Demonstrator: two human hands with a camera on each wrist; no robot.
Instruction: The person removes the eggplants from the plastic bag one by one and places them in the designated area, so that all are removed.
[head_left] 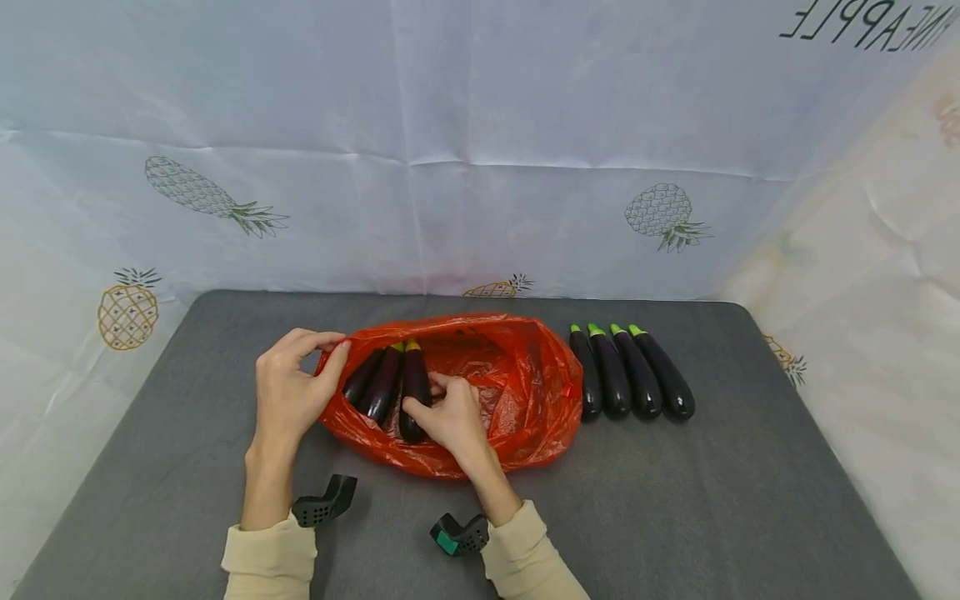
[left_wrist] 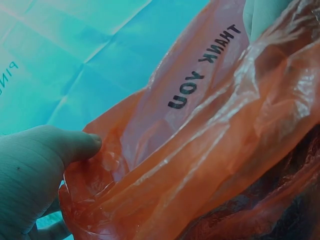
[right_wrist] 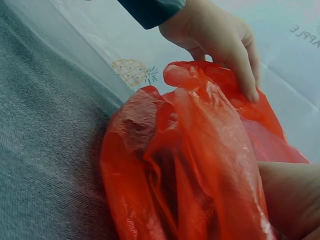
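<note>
Grey tabletop [head_left: 712, 483] bears four eggplants [head_left: 637, 377] beside the red bag [head_left: 557, 392].

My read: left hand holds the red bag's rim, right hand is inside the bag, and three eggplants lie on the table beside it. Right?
Not quite: four eggplants, not three, lie on the table beside the bag, as the head view shows. The rest stands.

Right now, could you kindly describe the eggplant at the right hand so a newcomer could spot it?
On the grey table, find the red plastic bag whose rim the left hand pinches. Three eggplants show inside; it is the rightmost, the only one the right hand touches.
</note>
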